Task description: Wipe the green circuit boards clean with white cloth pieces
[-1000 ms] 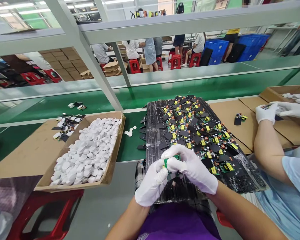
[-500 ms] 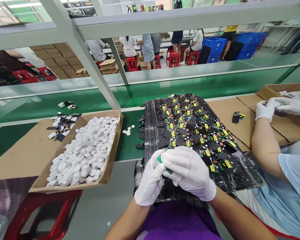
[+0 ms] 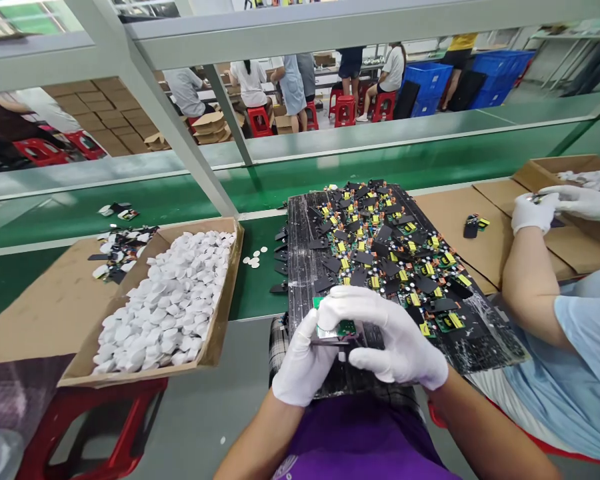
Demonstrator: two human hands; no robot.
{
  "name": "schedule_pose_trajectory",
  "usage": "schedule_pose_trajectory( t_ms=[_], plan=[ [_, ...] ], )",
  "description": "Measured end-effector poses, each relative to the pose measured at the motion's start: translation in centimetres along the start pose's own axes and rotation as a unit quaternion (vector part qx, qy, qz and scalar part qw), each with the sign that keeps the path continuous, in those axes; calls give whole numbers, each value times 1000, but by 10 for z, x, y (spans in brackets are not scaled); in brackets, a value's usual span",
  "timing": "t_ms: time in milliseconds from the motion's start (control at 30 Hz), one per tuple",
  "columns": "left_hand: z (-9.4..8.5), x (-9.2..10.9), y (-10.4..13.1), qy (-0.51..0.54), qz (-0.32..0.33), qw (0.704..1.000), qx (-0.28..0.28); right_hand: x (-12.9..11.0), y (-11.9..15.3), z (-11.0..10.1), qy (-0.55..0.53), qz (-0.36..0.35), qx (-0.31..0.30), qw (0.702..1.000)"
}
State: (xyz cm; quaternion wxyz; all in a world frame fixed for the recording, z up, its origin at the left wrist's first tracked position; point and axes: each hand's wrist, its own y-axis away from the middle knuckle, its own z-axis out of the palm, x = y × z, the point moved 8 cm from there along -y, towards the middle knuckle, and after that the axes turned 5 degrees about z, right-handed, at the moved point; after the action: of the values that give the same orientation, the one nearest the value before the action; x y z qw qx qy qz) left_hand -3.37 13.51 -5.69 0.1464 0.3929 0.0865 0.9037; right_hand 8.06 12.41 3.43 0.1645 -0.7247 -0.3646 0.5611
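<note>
My left hand [image 3: 303,363], in a white glove, holds a green circuit board [image 3: 347,327] with a dark flat plate [image 3: 330,343] along its near side. My right hand [image 3: 387,333], also gloved, arches over the board. Its fingertips touch the board's upper face, while the thumb stands well apart from the fingers. Part of the board is hidden under those fingers. Both hands are above the near end of a scuffed black board [image 3: 305,267]. Several circuit assemblies [image 3: 375,233] with yellow parts and black plates cover much of it.
Left of me is a cardboard tray [image 3: 223,320] of white plastic pieces [image 3: 165,300]. Small white discs [image 3: 254,259] lie on the green bench [image 3: 257,293]. More assemblies [image 3: 123,250] sit on cardboard at far left. A co-worker's gloved hands [image 3: 535,212] are at right, near another box [image 3: 555,170].
My right hand has opened out of its closed clasp around the circuit board, its thumb moving away from the fingers. More of the board and its dark plate now shows.
</note>
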Motion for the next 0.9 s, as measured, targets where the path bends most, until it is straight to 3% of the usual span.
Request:
schedule_pose_trajectory(
  t_ms=[100, 200, 400, 500, 600, 667, 767, 900],
  plan=[
    [6, -2, -1, -5, -24, 999, -30, 12, 4, -5, 13, 42, -75, 996],
    [7, -4, -3, -45, -29, 998, -44, 15, 4, -7, 60, 32, -99, 993],
    [8, 13, -5, -155, 58, 983, -86, 10, 0, -7, 63, 13, -21, 998],
    [16, 25, -1, -215, 90, 963, -135, 6, -4, 0, 61, 10, -34, 997],
    [23, 32, 2, -261, 99, 944, -177, -4, -7, 8, 67, -39, -66, 995],
    [25, 32, 3, -261, 102, 941, -190, -11, -6, 9, 59, -84, -57, 993],
    [23, 21, 3, -223, 72, 953, -191, -18, -2, 3, 50, -130, 8, 990],
    [21, 9, 4, -203, 53, 961, -179, -19, 0, -3, 49, -134, 62, 988]
  ],
)
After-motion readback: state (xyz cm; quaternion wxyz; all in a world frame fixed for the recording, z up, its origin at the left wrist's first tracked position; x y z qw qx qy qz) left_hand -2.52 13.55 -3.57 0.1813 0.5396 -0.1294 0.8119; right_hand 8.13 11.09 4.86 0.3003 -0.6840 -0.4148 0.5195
